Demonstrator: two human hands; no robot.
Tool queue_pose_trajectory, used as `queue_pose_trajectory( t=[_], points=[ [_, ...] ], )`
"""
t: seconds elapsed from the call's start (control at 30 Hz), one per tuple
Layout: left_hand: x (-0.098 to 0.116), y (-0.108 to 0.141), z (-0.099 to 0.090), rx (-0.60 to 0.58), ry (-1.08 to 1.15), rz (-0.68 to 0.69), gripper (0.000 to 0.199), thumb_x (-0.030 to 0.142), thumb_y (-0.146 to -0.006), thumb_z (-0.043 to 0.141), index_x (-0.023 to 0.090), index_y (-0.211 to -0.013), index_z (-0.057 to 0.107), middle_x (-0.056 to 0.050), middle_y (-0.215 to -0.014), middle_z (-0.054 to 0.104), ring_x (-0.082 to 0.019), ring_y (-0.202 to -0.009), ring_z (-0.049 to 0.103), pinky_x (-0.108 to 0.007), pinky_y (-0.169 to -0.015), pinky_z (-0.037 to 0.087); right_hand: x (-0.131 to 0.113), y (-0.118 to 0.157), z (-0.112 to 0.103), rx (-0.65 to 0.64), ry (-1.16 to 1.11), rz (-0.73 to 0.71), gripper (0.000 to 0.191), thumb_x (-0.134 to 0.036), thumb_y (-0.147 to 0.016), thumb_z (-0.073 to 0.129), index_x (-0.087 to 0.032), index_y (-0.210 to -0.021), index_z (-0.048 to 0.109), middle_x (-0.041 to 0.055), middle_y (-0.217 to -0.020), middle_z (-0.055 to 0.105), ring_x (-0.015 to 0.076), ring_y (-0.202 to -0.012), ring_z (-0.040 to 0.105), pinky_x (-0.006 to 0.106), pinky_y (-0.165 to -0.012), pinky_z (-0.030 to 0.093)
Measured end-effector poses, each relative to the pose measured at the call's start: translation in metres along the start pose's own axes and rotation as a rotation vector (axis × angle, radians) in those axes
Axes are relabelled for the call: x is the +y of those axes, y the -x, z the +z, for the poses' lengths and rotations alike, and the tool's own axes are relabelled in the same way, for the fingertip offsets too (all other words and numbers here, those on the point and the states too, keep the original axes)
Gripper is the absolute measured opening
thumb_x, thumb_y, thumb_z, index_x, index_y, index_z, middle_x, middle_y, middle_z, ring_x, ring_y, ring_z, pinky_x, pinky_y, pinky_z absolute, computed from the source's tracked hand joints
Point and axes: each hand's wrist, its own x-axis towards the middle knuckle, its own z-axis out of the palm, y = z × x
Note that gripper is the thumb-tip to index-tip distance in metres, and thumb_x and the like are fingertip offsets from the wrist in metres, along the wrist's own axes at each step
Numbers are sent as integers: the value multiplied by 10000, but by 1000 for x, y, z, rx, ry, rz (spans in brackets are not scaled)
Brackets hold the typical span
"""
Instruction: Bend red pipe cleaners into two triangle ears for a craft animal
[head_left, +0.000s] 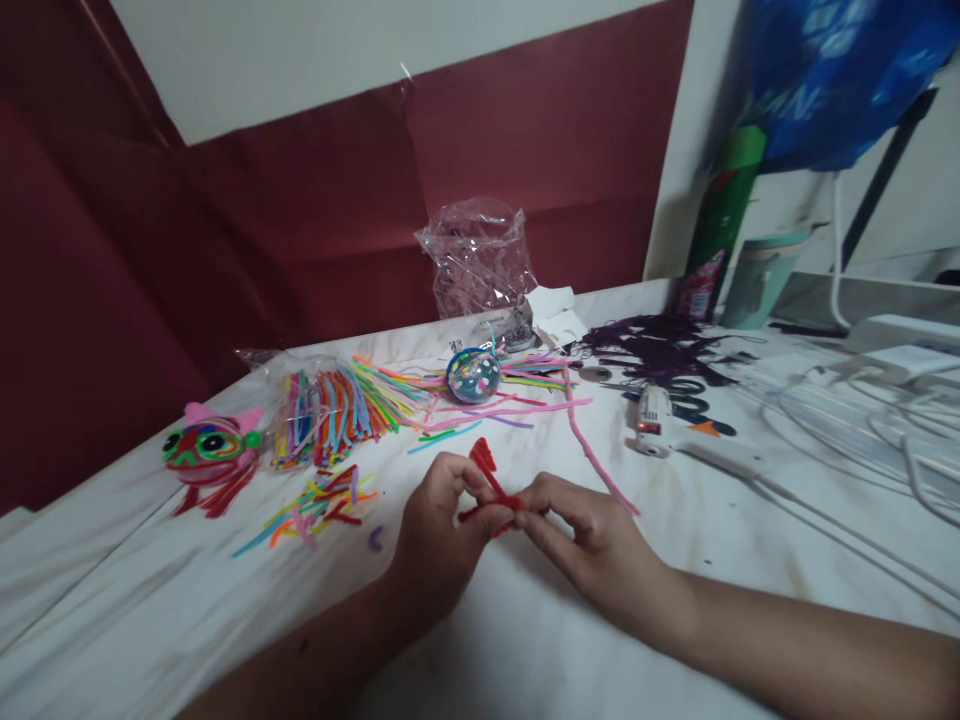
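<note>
Between my two hands is a bent red pipe cleaner (pixel 491 472), one folded part sticking up toward the far side. My left hand (pixel 446 525) pinches it with thumb and fingers. From the other side, my right hand (pixel 581 525) closes thumb and fingertips on its right end. The fingertips nearly meet, so part of the red piece is hidden. Beyond the hands lie loose pink pipe cleaners (pixel 510 406) and a clear patterned ball (pixel 474 375) with a blue rim. Short cut pipe cleaner pieces (pixel 322 510) are scattered to the left.
At left sits a colourful pipe-cleaner figure (pixel 211 450) beside a plastic bag of pipe cleaners (pixel 337 405). On the right are a glue gun (pixel 654 425), scissors (pixel 690 392), purple strands (pixel 652 345), white cables (pixel 832 425) and a green cup (pixel 763 280). A clear bag (pixel 480 260) stands behind.
</note>
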Motion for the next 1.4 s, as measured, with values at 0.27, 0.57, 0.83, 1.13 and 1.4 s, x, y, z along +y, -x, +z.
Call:
queue_pose_trajectory(
  t=[0.27,0.57,0.83,1.13,1.4],
  points=[
    [7,-7,-4,-156,161,-234,128,202,-622,679,122,-691,608,-4,-597,603,-125,-557,544,-250,-552,421,2,-2,-3,-56,3,-38,154,-154,-832,482,-184,-766,617,28,-710,614,136,-682,577,238,-641,449],
    [2,-4,3,-303,-193,-165,102,147,-636,565,147,-534,556,34,-505,513,-99,-502,453,-219,-507,354,0,-12,-6,-79,-118,109,97,-207,-771,559,-162,-830,621,35,-755,569,145,-718,540,261,-655,437],
    [-12,-11,4,-342,-35,-274,122,243,-628,610,123,-614,594,24,-522,499,-94,-512,411,-227,-504,306,11,-17,-5,-64,-346,339,132,-285,-752,537,-162,-705,543,-15,-658,534,108,-596,484,243,-574,387],
    [-5,-6,6,-276,-164,-230,114,214,-649,564,137,-566,571,38,-503,468,-83,-489,389,-212,-481,302,13,-16,-2,-84,-440,362,137,-293,-750,555,-159,-727,536,-37,-611,499,92,-562,460,226,-541,372],
    [-5,-3,9,-267,-184,-229,99,207,-636,551,147,-560,530,38,-513,468,-82,-482,391,-210,-473,304,10,-13,-3,-92,-382,322,115,-270,-772,527,-159,-741,536,-20,-640,523,101,-589,479,232,-562,392]
  ],
)
